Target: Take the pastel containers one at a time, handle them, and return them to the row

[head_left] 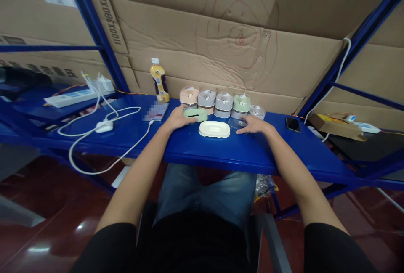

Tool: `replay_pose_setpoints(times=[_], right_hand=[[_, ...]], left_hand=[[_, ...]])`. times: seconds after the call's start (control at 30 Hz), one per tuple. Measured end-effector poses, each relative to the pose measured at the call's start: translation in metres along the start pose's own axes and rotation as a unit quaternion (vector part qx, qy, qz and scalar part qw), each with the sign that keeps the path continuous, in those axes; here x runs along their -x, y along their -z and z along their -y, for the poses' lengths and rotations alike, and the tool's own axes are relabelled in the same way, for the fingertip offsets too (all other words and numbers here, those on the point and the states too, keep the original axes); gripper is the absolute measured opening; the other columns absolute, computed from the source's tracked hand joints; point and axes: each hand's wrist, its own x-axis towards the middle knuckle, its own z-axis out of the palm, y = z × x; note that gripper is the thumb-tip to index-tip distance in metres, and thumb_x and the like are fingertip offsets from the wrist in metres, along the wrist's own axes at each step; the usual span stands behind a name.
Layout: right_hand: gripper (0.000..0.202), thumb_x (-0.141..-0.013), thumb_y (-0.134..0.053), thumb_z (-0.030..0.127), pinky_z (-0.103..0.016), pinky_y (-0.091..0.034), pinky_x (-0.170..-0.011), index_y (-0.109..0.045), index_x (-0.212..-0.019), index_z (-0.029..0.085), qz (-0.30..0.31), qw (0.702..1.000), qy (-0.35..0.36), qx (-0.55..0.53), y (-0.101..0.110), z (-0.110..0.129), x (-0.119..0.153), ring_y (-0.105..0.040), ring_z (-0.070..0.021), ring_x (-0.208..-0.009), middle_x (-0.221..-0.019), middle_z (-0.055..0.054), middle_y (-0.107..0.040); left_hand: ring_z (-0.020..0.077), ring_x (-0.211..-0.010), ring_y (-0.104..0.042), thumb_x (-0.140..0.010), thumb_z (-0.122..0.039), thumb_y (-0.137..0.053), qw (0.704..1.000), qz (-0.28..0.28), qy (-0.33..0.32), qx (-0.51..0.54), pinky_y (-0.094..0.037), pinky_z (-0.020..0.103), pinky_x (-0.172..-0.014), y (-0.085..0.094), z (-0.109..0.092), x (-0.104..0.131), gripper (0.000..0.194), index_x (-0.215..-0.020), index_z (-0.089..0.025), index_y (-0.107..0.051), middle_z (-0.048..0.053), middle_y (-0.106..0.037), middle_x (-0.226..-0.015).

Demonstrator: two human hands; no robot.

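Note:
A green oval lid with a dark slot [195, 115] is gripped at its left end by my left hand [179, 118]. My right hand [254, 125] has its fingers around the right side of a clear plastic piece [237, 125]. Between the two hands, a cream oval tray with a wavy edge [214, 129] lies on the blue table [221, 155]. Behind them stands a row of several small round-cornered boxes with clear tops, among them a peach one [189, 95], a grey one [224, 101] and a green one [241, 103].
A yellow drink bottle [160, 80] and a flat pixelated item [156, 111] are at the back left. White cables and a charger [104, 126] lie further left, near a power strip [77, 96]. A phone [293, 124] and an open cardboard box [336, 126] sit at right.

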Motion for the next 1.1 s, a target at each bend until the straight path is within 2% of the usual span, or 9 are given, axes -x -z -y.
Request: replay_pose_setpoints(times=[0.1, 0.23, 0.4, 0.6, 0.73, 0.8, 0.87, 1.0, 1.1], right_hand=[[0.076, -0.073, -0.095, 0.061, -0.056, -0.062, -0.099, -0.076, -0.132, 0.016, 0.057, 0.997, -0.035, 0.029, 0.003, 0.005, 0.001, -0.076, -0.0391, -0.111, -0.121, -0.017, -0.080], [0.079, -0.076, -0.093, 0.061, -0.058, -0.060, -0.103, -0.073, -0.135, 0.012, 0.072, 0.996, -0.035, 0.029, 0.006, 0.009, 0.001, -0.075, -0.0422, -0.117, -0.127, -0.021, -0.078], [0.073, -0.071, -0.095, 0.060, -0.056, -0.061, -0.101, -0.077, -0.129, 0.018, 0.047, 0.998, -0.037, 0.008, 0.005, 0.009, 0.002, -0.076, -0.0403, -0.112, -0.119, -0.016, -0.080], [0.069, -0.073, -0.092, 0.064, -0.050, -0.062, -0.090, -0.079, -0.125, 0.019, 0.014, 0.997, -0.064, 0.035, 0.007, 0.010, 0.004, -0.078, -0.0369, -0.100, -0.108, -0.013, -0.082], [0.081, -0.074, -0.090, 0.067, -0.056, -0.060, -0.101, -0.076, -0.135, 0.015, -0.043, 0.996, -0.071, 0.042, 0.015, 0.016, 0.006, -0.075, -0.0421, -0.112, -0.118, -0.018, -0.081], [0.086, -0.075, -0.090, 0.067, -0.060, -0.055, -0.111, -0.073, -0.142, 0.016, -0.088, 0.995, -0.042, 0.021, 0.016, 0.024, 0.007, -0.070, -0.0453, -0.126, -0.132, -0.020, -0.078], [0.087, -0.078, -0.089, 0.066, -0.060, -0.052, -0.117, -0.070, -0.149, 0.020, -0.120, 0.992, 0.017, -0.030, 0.014, 0.037, 0.006, -0.066, -0.0438, -0.136, -0.144, -0.018, -0.073], [0.086, -0.081, -0.087, 0.063, -0.055, -0.052, -0.117, -0.067, -0.154, 0.022, -0.091, 0.981, 0.132, -0.113, -0.003, 0.072, 0.001, -0.068, -0.0372, -0.130, -0.144, -0.015, -0.070], [0.088, -0.078, -0.090, 0.064, -0.057, -0.053, -0.115, -0.068, -0.152, 0.022, -0.070, 0.979, 0.150, -0.115, -0.018, 0.089, -0.003, -0.068, -0.0375, -0.125, -0.135, -0.014, -0.071]], left_hand=[[0.0409, -0.125, -0.068, -0.059, -0.065, -0.097, 1.000, 0.007, 0.013, -0.014, -0.055, 0.051, -0.108, 0.001, 0.006, -0.002, 0.092, -0.132, -0.018, -0.065, 0.017, -0.074, -0.131], [0.0410, -0.124, -0.069, -0.053, -0.060, -0.100, 1.000, 0.008, 0.015, -0.014, -0.056, 0.051, -0.107, 0.002, 0.005, -0.003, 0.095, -0.130, -0.018, -0.066, 0.017, -0.074, -0.128], [0.0402, -0.132, -0.067, -0.068, -0.063, -0.093, 0.997, -0.040, -0.045, 0.056, -0.053, 0.053, -0.114, 0.000, -0.017, 0.010, 0.088, -0.137, -0.018, -0.063, 0.017, -0.071, -0.141], [0.0390, -0.140, -0.064, -0.068, -0.065, -0.094, 0.973, 0.050, -0.163, 0.156, -0.049, 0.053, -0.122, -0.022, -0.050, 0.030, 0.100, -0.149, -0.019, -0.056, 0.017, -0.066, -0.152], [0.0410, -0.140, -0.065, -0.065, -0.066, -0.096, 0.963, 0.102, -0.199, 0.154, -0.049, 0.057, -0.122, -0.031, -0.053, 0.032, 0.102, -0.148, -0.020, -0.058, 0.017, -0.066, -0.152], [0.0409, -0.139, -0.065, -0.064, -0.064, -0.097, 0.958, 0.116, -0.204, 0.165, -0.049, 0.057, -0.121, -0.033, -0.051, 0.031, 0.104, -0.150, -0.019, -0.058, 0.018, -0.067, -0.151], [0.0407, -0.139, -0.066, -0.063, -0.061, -0.099, 0.954, 0.123, -0.210, 0.177, -0.050, 0.057, -0.121, -0.034, -0.048, 0.029, 0.109, -0.153, -0.018, -0.056, 0.020, -0.067, -0.150], [0.0421, -0.144, -0.062, -0.061, -0.058, -0.101, 0.946, 0.138, -0.234, 0.175, -0.047, 0.060, -0.124, -0.038, -0.045, 0.027, 0.114, -0.156, -0.019, -0.053, 0.020, -0.065, -0.154], [0.0440, -0.144, -0.062, -0.056, -0.058, -0.103, 0.946, 0.141, -0.236, 0.174, -0.047, 0.061, -0.123, -0.042, -0.044, 0.027, 0.119, -0.157, -0.020, -0.052, 0.021, -0.064, -0.155]])
